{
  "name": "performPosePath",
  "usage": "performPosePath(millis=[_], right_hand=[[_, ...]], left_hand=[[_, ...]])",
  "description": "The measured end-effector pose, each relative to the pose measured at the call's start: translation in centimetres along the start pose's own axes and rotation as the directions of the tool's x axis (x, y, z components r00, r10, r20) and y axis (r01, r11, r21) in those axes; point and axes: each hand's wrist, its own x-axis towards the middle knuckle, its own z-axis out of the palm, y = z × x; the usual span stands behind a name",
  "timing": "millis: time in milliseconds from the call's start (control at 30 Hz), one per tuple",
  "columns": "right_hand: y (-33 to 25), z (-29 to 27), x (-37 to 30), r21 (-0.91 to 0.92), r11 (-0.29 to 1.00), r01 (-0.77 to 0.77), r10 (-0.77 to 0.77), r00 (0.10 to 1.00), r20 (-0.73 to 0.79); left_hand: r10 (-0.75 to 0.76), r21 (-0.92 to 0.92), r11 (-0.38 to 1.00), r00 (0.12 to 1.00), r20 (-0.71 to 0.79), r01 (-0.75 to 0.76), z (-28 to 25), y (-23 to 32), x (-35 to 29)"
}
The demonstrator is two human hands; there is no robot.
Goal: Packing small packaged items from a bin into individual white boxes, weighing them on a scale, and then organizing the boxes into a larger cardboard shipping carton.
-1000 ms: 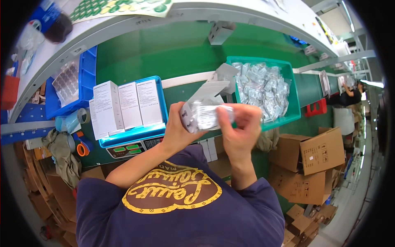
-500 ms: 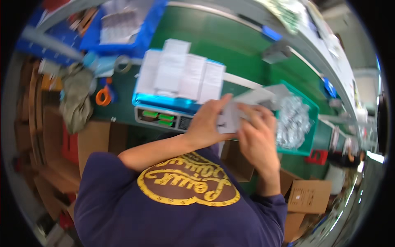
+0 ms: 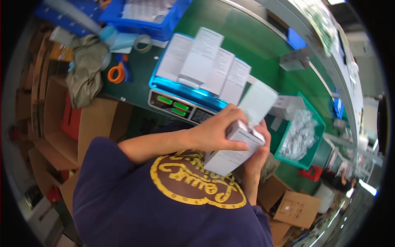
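A white carton (image 3: 230,154), judged light, thin-walled and crushable, is clasped by the left hand (image 3: 216,131) and right hand (image 3: 257,154); best gripped along its edges.

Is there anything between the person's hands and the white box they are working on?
Nothing visible. The left hand and the right hand both grip the white box directly, in front of the chest.

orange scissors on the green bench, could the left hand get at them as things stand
Probably not right away: the left hand is wrapped around the white carton. The orange scissors lie uncovered on the bench, past the scale.
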Motion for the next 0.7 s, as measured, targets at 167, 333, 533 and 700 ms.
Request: performPosePath(millis=[167, 333, 533, 700], right_hand=[[-4.7, 1.7, 2.8, 0.056, 0.985, 0.166, -0.167, 0.986, 0.012], [-8.4, -0.4, 4.5, -0.185, 0.956, 0.227, -0.147, 0.919, 0.367], [-8.5, -2.5, 5.3, -0.315, 0.908, 0.277, -0.068, 0.837, 0.543], [-6.4, -4.2, 4.7, -0.342, 0.896, 0.284, -0.051, 0.83, 0.555]], left_hand=[[0.107, -0.045, 0.993, 0.994, 0.005, -0.107, -0.1, 0.7, 0.6], [0.173, -0.037, 0.985, 0.984, 0.048, -0.171, 0.7, 1.0, 1.0], [0.26, -0.299, 0.906, 0.951, -0.166, -0.3, 2.9, 0.3, 1.2], [0.212, -0.037, 0.977, 0.977, 0.001, -0.211, 1.8, -0.4, 1.4]])
